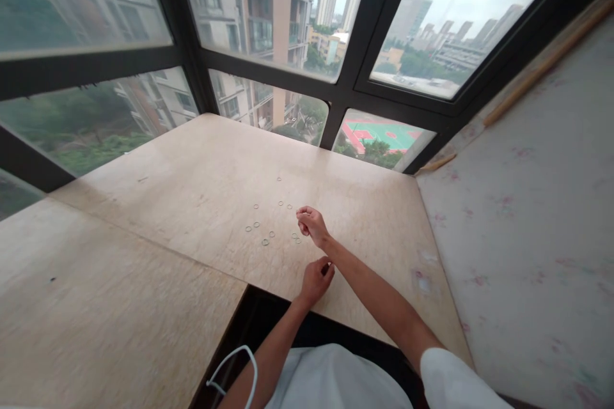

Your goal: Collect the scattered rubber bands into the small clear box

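Observation:
Several small thin rings lie scattered on the beige stone-like surface [192, 217], among them a ring [279, 179] at the back, a ring [248, 229] at the left and a ring [265, 242] toward the front. My right hand [311, 223] is over the surface just right of the rings, its fingers pinched together on something too small to make out. Below it, near the front edge, my left hand [317, 280] has its fingers curled together close to my right wrist. Whatever it may hold is hidden.
Dark-framed windows [268, 80] border the back and left. A patterned wall [527, 236] rises at the right. A white cable loop [254, 370] is beside my left forearm. A small dark speck [52, 279] lies far left.

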### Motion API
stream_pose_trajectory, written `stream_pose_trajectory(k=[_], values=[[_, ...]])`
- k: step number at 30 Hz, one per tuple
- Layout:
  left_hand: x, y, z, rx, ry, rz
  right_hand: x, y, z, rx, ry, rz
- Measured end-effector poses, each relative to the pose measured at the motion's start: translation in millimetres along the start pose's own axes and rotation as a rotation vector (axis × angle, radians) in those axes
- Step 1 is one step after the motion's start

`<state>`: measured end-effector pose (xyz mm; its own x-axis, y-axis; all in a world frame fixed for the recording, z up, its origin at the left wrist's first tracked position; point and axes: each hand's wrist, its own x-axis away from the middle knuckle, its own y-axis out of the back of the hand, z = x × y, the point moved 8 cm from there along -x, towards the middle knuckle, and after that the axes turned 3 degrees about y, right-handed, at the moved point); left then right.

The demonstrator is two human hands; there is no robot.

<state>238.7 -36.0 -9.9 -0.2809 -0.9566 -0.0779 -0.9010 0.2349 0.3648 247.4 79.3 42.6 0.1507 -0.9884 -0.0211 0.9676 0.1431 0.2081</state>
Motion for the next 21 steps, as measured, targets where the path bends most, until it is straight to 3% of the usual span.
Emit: stream_pose_trajectory(k=[5,10,16,21], values=[[-1.8,-2.1,2.9,-0.047,0.015,0.005,31.3,23.6,11.6,-0.288,-0.019,-0.062],[-1.5,-4.3,-1.2,-0.054,0.026,0.056,61.1,52.1,8.7,-0.648,-0.069,-0.115],[-3.1,-4.7,-3.7,-0.064,0.032,0.072,102.5,99.1,-8.1,-0.664,-0.072,-0.289],[-5.1,-4.6,-5.5,-0.089,0.021,0.058,153.1,154.1,-28.0,-0.576,-0.069,-0.518]])
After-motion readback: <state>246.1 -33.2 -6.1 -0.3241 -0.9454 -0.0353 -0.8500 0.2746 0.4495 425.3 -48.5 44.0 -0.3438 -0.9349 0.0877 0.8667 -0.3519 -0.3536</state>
